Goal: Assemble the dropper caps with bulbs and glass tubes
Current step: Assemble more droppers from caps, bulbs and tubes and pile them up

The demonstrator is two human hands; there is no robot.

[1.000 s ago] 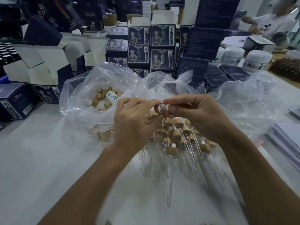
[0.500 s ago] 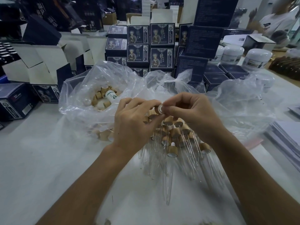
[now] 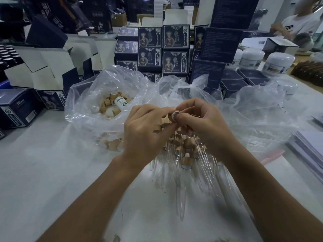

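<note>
While both hands [image 3: 176, 123] pinch one cap [image 3: 174, 116], bag [image 3: 83, 109] holds caps [image 3: 109, 103].

Hands: two, left hand [image 3: 146, 135] and right hand [image 3: 201, 126], pinching one wooden cap [image 3: 173, 116] between them. White jars [image 3: 279, 64]: three clearly at right rear (a fourth edge is partly hidden). Clear plastic bags [image 3: 97, 102]: two; one green-labelled vial [image 3: 120, 103]; loose caps and glass tubes [image 3: 181, 203] too overlapped to count.

White table [image 3: 43, 180]. Clear plastic bags [image 3: 97, 95] mid-frame, pile of assembled droppers [image 3: 187, 158] at center, dark printed boxes [image 3: 17, 107] left and top, white jars [image 3: 279, 64] upper right, paper stack [image 3: 309, 147] right edge.
</note>
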